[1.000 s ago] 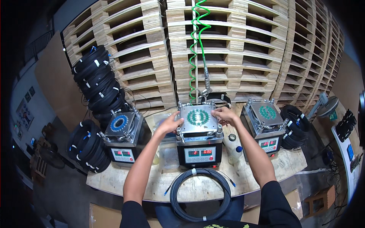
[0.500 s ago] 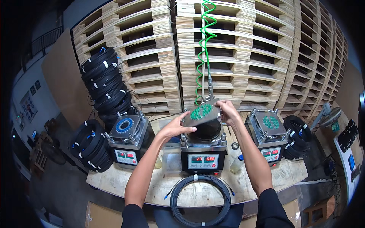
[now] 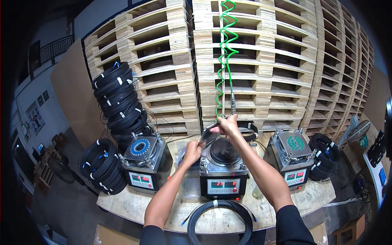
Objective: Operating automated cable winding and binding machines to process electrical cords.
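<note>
Where the table (image 3: 126, 201) comes nearest: one coil of black cable (image 3: 221, 204), bound with white tape, lying against the middle machine's foot and overhanging the front edge.
Middle machine (image 3: 223, 187): one, at mid-table, behind the coil; red digits lit on its front panel; top uncovered, showing a round black disc (image 3: 223, 151).
Clear tray (image 3: 188, 190): one, just left of the middle machine.
Small bottle (image 3: 257, 192): one, just right of the middle machine, partly hidden by the right forearm.
Left hand (image 3: 193, 152): fingers closed on the lower left edge of the plate.
Plate (image 3: 208, 136): one, metal, steeply tilted, raised above the back left corner of the middle machine.
Right hand (image 3: 226, 124): fingers curled at the plate's upper end, directly under the hose fitting (image 3: 233, 107); cannot tell which of the two they grip.
Left machine (image 3: 141, 179): one, toward the table's left edge; ring of blue pieces (image 3: 132, 148) on top.
Right machine (image 3: 295, 176): one, toward the right edge; green pieces (image 3: 290, 143) on top.
Cable stacks: three, black; beside the left machine (image 3: 102, 171), behind it (image 3: 121, 104), beside the right machine (image 3: 324, 159).
Green hose (image 3: 229, 72): coiled, hanging beyond the table's back edge.
Pallets (image 3: 257, 45): wooden, stacked high, rearmost.
</note>
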The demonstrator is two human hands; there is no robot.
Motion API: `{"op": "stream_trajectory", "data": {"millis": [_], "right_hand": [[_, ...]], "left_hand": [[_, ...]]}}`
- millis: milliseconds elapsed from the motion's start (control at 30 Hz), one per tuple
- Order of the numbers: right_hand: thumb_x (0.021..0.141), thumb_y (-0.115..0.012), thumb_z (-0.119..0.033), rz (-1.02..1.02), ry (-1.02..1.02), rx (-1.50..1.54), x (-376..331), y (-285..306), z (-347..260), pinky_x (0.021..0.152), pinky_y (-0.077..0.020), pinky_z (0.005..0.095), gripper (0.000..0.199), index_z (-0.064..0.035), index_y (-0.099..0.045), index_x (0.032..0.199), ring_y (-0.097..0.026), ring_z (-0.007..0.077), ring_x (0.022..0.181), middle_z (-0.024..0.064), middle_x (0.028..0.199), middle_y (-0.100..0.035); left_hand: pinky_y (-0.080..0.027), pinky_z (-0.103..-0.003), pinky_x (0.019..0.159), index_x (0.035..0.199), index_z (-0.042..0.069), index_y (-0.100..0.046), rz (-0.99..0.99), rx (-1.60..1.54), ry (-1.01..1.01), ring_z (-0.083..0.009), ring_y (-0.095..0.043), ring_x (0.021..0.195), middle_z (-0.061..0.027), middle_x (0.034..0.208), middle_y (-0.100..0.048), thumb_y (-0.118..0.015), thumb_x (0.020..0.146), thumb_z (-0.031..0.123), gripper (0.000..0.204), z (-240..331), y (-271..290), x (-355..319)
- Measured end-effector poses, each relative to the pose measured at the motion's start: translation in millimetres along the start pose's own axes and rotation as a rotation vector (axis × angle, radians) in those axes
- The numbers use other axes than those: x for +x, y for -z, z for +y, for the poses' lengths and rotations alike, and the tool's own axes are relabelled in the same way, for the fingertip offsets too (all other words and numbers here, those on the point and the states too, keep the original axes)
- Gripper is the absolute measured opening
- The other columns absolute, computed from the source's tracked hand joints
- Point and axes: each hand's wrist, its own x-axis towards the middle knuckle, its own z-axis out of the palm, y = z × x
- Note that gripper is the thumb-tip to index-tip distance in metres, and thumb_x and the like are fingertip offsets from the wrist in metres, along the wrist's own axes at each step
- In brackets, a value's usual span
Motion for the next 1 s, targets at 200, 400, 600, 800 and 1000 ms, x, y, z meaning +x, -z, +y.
{"op": "stream_trajectory", "data": {"millis": [200,400,600,800,1000], "right_hand": [[0.097,-0.056,-0.016,-0.195,0.069,-0.193,-15.5,21.1,0.3,0.061,-0.0603,0.0305,0.039,0.0013,-0.046,0.131,-0.07,0.0228,0.068,0.0146,0.091,-0.064],[0.087,-0.057,-0.008,0.119,0.703,-0.837,-10.4,98.4,56.0,0.078,-0.05,0.0448,0.024,-0.0029,-0.066,0.109,-0.063,0.0367,0.085,0.0225,0.088,-0.065],[0.087,-0.055,-0.005,0.268,0.668,-1.078,-31.1,119.8,84.1,0.088,-0.0444,0.0486,0.027,-0.0049,-0.061,0.114,-0.055,0.042,0.096,0.0252,0.1,-0.059],[0.086,-0.056,-0.005,0.28,0.62,-1.091,-35.7,123.7,80.9,0.088,-0.045,0.0475,0.026,-0.0039,-0.062,0.112,-0.056,0.0411,0.096,0.0255,0.102,-0.058],[0.084,-0.057,-0.004,0.26,0.636,-0.981,-29.0,128.2,84.7,0.089,-0.0444,0.047,0.027,-0.0031,-0.062,0.11,-0.058,0.0405,0.094,0.025,0.097,-0.06]], "left_hand": [[-0.04,-0.038,0.053,0.069,-0.009,-0.058,0.038,-0.102,0.17,-0.0122,-0.043,0.054,-0.0128,0.054,-0.048,-0.069,0.09,0.034,0.049,1.9,-0.2,-4.5],[-0.044,-0.038,0.059,0.067,-0.007,-0.056,0.007,-0.081,0.28,-0.0136,-0.048,0.061,-0.015,0.062,-0.056,-0.072,0.088,0.036,0.05,-23.0,-4.7,5.8],[-0.04,-0.038,0.057,0.067,-0.002,-0.049,0.041,-0.268,0.315,-0.0116,-0.039,0.065,-0.0083,0.061,-0.045,-0.073,0.087,0.036,0.049,-67.0,-17.9,7.4],[-0.048,-0.033,0.079,0.096,-0.002,-0.057,0.167,-0.458,0.517,-0.018,-0.061,0.087,-0.0086,0.088,-0.065,-0.067,0.089,0.016,0.023,-12.5,-23.6,2.1],[-0.041,-0.039,0.097,0.116,0.002,-0.048,0.514,-0.418,0.408,-0.0313,-0.054,0.11,-0.0188,0.123,-0.052,-0.06,0.088,0.009,0.031,64.7,-22.3,-13.1]]}}
